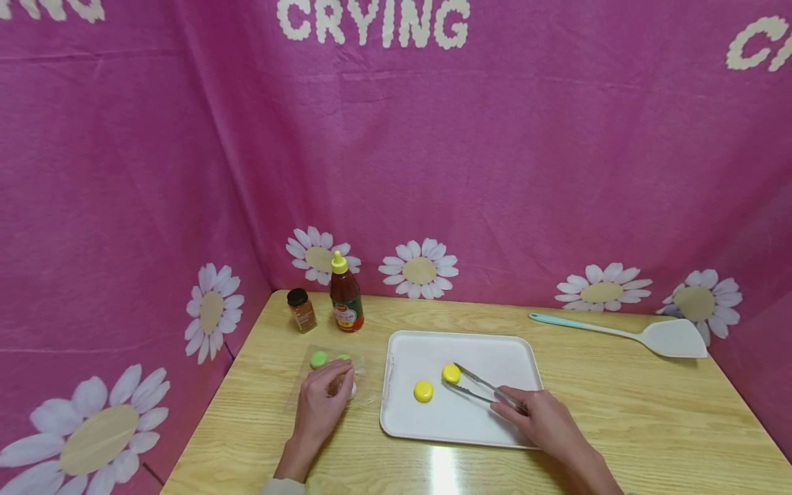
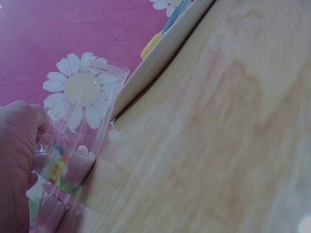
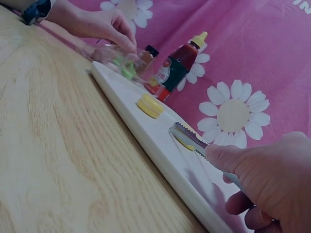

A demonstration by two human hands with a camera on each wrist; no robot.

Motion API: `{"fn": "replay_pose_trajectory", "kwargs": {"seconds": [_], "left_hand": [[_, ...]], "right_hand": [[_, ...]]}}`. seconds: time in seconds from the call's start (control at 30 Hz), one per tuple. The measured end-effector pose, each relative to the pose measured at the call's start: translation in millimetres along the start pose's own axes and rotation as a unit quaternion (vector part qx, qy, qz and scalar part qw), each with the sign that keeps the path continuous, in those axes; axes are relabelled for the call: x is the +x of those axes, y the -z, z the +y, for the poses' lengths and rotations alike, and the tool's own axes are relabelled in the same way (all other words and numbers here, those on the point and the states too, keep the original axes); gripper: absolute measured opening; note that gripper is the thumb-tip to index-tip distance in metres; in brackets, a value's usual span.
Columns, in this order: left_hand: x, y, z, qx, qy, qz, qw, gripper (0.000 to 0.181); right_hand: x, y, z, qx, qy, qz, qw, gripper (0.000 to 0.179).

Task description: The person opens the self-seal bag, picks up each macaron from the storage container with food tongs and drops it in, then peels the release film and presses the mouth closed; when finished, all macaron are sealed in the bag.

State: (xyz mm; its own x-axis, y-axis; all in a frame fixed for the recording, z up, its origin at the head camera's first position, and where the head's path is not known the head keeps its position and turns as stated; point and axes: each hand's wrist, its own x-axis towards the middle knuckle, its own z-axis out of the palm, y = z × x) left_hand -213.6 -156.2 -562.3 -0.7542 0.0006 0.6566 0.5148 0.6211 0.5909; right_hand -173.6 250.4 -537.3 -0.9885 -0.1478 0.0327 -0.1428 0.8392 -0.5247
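My right hand (image 1: 547, 421) holds metal tongs (image 1: 476, 377), whose tips stand on either side of a yellow macaron (image 1: 451, 373) on a white tray (image 1: 402, 344). A second yellow macaron (image 1: 423, 391) lies to its left on the tray. Left of the tray, my left hand (image 1: 318, 402) pinches a clear plastic package (image 2: 109, 73), fingertips together. Green macarons (image 1: 318, 359) lie in the package; one is partly covered by the hand. A pale round piece shows beside the thumb, its kind unclear.
Behind the package stand a spice jar (image 1: 304, 313) with a black lid and a red sauce bottle (image 1: 347, 299) with a yellow cap. A white spatula (image 1: 671, 338) lies at the back right. Pink flowered cloth (image 1: 495, 172) hangs behind and left of the wooden table (image 1: 656, 419).
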Motion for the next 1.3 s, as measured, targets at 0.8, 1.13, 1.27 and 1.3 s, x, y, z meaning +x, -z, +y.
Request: {"fn": "replay_pose_trajectory", "kwargs": {"seconds": [0.8,1.13,1.27,1.3], "left_hand": [[-0.8,-0.5,-4.2,0.001,-0.015,0.011,0.9998,0.016],[1.4,-0.7,-4.0,-0.006,-0.025,0.014,0.9996,0.015],[2.2,-0.1,-4.2,-0.006,-0.017,0.010,0.9998,0.015],[2.3,-0.1,-4.4,-0.005,-0.016,0.010,0.9998,0.015]], "right_hand": [[2.4,-20,3,-0.084,0.117,0.091,0.9854,0.032],[4.2,-18,4,-0.090,0.105,0.092,0.9860,0.033],[4.6,-19,4,-0.091,0.109,0.097,0.9851,0.032],[4.8,-19,4,-0.088,0.111,0.098,0.9851,0.031]]}}
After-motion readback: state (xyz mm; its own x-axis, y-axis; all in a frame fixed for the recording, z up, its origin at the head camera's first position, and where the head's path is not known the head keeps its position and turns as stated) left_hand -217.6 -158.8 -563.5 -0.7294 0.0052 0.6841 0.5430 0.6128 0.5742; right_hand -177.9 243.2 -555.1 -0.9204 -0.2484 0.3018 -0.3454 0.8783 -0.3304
